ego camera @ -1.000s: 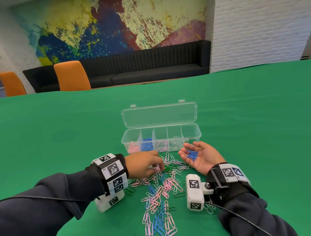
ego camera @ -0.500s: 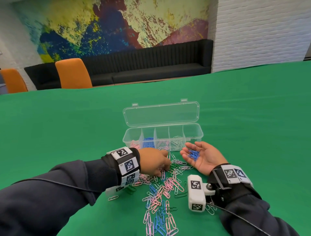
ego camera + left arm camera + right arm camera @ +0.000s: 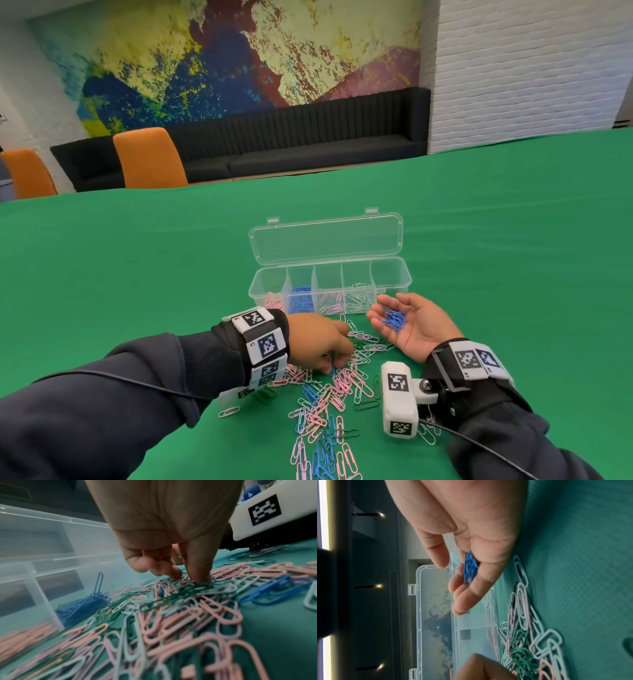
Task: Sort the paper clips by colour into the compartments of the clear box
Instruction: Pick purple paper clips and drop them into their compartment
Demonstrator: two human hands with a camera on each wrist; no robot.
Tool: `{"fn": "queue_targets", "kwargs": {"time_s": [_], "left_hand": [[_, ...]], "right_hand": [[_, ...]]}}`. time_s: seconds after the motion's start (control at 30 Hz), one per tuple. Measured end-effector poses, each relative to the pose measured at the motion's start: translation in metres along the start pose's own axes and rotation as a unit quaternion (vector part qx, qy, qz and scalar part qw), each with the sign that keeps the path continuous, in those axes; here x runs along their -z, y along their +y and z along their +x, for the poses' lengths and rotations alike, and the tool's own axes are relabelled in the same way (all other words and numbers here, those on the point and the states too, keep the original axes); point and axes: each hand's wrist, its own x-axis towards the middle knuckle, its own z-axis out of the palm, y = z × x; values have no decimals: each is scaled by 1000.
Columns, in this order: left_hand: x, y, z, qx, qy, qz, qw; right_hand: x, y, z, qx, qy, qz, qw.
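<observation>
Head view: clear box (image 3: pixel 390 274) partly filled; mixed paper clips (image 3: pixel 329 404) remain heaped on surface (image 3: pixel 137 274). Left hand (image 3: pixel 317 342) pinches into heap; right hand (image 3: pixel 411 322), palm-up, cradles blue clips (image 3: pixel 394 318).

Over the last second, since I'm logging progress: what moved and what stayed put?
The left hand slid right across the loose paper clips, toward the right hand; its fingertips now press into the pile, nothing clearly lifted. The right hand stayed palm-up, cradling blue clips. The clear box and its sorted clips look unchanged.
</observation>
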Motion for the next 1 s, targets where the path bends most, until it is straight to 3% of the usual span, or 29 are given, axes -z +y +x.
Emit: {"fn": "queue_targets", "kwargs": {"time_s": [0.67,0.83,1.0], "left_hand": [[-6,-4,-1,3,53,-56,997],[7,-8,-3,18,130,-167,977],[15,-4,1,50,256,-289,921]], "right_hand": [[-3,0,-2,4,-3,-7,1000],[-3,0,-1,-4,-2,-12,1000],[-5,2,-1,-22,1,-20,1000]]}}
